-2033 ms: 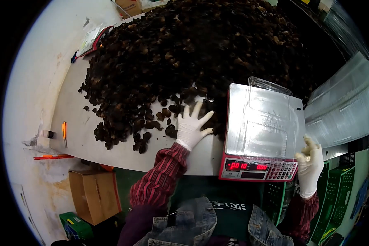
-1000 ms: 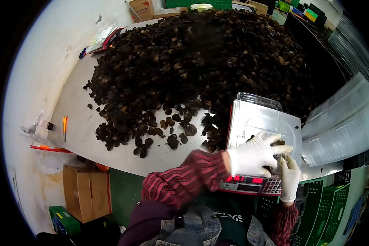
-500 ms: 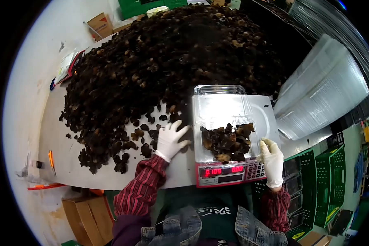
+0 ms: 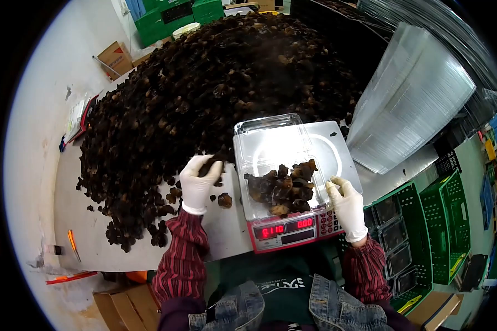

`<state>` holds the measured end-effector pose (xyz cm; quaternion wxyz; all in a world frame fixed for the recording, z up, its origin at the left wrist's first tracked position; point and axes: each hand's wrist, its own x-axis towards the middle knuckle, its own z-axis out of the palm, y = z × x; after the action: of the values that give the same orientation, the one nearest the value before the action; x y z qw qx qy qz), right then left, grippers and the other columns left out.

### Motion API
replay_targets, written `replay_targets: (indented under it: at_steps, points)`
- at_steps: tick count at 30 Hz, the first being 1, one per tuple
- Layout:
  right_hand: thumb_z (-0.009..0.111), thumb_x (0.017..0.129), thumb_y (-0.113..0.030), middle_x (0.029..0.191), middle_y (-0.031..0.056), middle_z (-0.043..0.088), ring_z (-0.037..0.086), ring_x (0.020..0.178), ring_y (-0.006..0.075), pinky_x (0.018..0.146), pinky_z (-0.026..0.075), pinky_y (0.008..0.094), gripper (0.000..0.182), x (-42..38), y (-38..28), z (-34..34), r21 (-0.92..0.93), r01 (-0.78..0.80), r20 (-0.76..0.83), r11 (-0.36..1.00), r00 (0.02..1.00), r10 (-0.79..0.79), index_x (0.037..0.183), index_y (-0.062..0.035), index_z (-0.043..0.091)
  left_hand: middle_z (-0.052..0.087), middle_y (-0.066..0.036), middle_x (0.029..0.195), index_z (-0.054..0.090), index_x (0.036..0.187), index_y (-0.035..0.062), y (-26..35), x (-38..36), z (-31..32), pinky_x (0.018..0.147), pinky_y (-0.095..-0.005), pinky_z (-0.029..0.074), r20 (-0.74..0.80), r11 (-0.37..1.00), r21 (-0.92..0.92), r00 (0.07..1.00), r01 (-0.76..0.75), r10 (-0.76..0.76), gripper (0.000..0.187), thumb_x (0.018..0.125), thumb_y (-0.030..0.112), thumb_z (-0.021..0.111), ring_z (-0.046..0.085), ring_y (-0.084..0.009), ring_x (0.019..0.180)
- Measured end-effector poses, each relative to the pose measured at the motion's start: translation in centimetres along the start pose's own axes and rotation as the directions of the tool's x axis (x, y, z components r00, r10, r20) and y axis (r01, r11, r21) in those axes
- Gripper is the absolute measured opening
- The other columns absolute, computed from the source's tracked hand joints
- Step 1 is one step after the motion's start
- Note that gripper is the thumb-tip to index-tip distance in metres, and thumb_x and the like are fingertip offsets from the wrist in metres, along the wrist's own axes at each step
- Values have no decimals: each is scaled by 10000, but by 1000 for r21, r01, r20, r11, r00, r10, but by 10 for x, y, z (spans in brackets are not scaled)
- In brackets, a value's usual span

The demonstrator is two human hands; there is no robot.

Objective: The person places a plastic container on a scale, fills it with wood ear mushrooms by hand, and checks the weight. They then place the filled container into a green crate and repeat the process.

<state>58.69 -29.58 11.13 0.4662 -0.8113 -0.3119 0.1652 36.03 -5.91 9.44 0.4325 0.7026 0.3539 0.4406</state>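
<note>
My left hand [image 4: 195,185], in a white glove, curls around some dark wood ear mushrooms [image 4: 209,165] at the front edge of a large heap. A clear hinged plastic box [image 4: 254,207] lies on the scale with its lid folded back. Inside its near half sits a small pile of wood ears [image 4: 281,190]. My gloved right hand [image 4: 346,207] is at the box's right edge, thumb and fingers pinched together on its rim. The red and silver scale [image 4: 337,146] shows 0.110 on its left display and 0.00 on the right.
The mushroom heap [image 4: 204,83] covers most of the table [image 4: 74,193]. Nested clear boxes [image 4: 411,99] lean right of the scale. Green crates [image 4: 444,220] stand at lower right, one holding packed boxes. An orange-handled tool [image 4: 73,245] lies at the left edge.
My left hand has gone from spread fingers to closing on mushrooms at the heap. The left readout went from 0.109 to 0.110. The view has shifted; my right hand stays by the box.
</note>
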Motion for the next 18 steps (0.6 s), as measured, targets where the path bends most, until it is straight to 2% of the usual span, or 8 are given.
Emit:
replay_targets:
  at_steps: [1,3,5,8,11,13,15,18]
  points:
    - [646,910,-231,594,110,579,572,491,174,513,446,299,350,1,2,1,2,-2,-2,1000,1000,2,1137,33,613,677,-51,890,679,944,-4,37,-5,11,701,-260,514,76,989,-144,997,44,-34,157,792,13,716,633,-126,775]
    - [658,897,-228,593,132,571,584,524,236,530,459,338,363,5,8,4,-171,131,-61,977,988,-143,1149,27,609,663,-77,855,682,953,28,78,-12,36,683,-300,529,190,855,73,848,-514,494,192,767,24,728,647,-191,756]
    - [663,890,-229,636,150,592,591,555,264,552,469,354,367,4,-4,5,-211,163,-74,964,980,-182,1151,23,609,648,-94,934,671,1039,77,89,-23,59,737,-333,523,422,739,164,724,-653,546,317,748,167,761,634,-247,861]
    - [669,882,-228,741,179,633,606,608,296,595,487,372,367,2,-12,12,-287,217,-101,933,962,-255,1154,13,611,527,-87,1311,616,1213,149,87,-30,85,956,-390,433,796,724,332,592,-605,130,562,734,417,738,476,-309,1208]
    - [678,874,-219,902,206,662,623,674,303,646,504,368,368,0,-9,9,-347,247,-100,905,949,-298,1158,7,613,481,-112,1390,606,1262,205,91,-27,68,1006,-453,388,729,658,302,611,-690,307,596,728,431,743,431,-372,1257]
    - [709,851,-180,618,127,532,520,537,246,550,446,357,338,2,-5,10,-330,376,-165,866,880,-445,1141,-22,635,439,-121,1446,605,1280,234,98,-25,55,1043,-499,341,721,671,282,613,-686,324,622,713,447,747,398,-392,1301]
    - [717,841,-186,633,130,544,522,541,252,553,449,356,354,2,-10,8,-323,386,-170,864,875,-454,1145,-25,635,442,-132,1444,611,1275,206,96,-25,47,1055,-488,336,680,669,289,639,-685,360,587,743,422,733,402,-391,1307]
    - [724,833,-226,929,191,665,629,703,299,671,509,364,423,0,-27,5,-278,327,-94,903,926,-365,1167,9,611,457,-159,1424,613,1265,158,75,-33,56,1079,-462,329,660,724,206,640,-658,394,535,777,352,717,408,-396,1306]
